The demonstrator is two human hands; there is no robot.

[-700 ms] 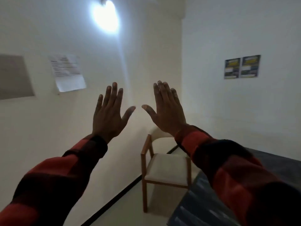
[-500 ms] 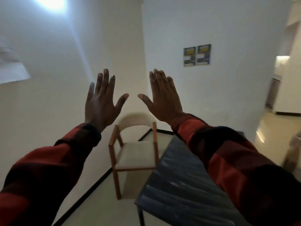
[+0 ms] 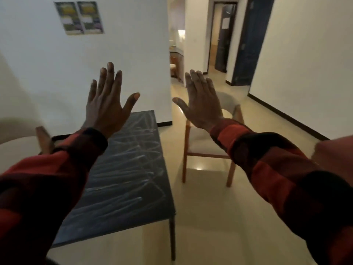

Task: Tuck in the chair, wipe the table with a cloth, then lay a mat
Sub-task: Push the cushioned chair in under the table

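Observation:
A dark table [image 3: 129, 180] with pale smeared streaks on its top runs away from me at the centre left. To its right a wooden chair [image 3: 202, 148] with a pale seat stands on the floor, apart from the table's long edge. I hold my left hand [image 3: 108, 104] up in the air above the table's far end, fingers spread, holding nothing. My right hand [image 3: 200, 104] is raised in front of the chair's backrest, also spread and empty. No cloth or mat is in view.
A second pale chair [image 3: 21, 148] shows at the left edge beside the table. Two posters [image 3: 80, 17] hang on the white wall behind. A hallway with a dark door [image 3: 246, 41] opens at the back right. Glossy beige floor [image 3: 219, 217] stretches right of the table.
The view has swung from the left wall and its chair over to the right, so the table, a second chair and the hallway now show. Both hands stay raised and spread.

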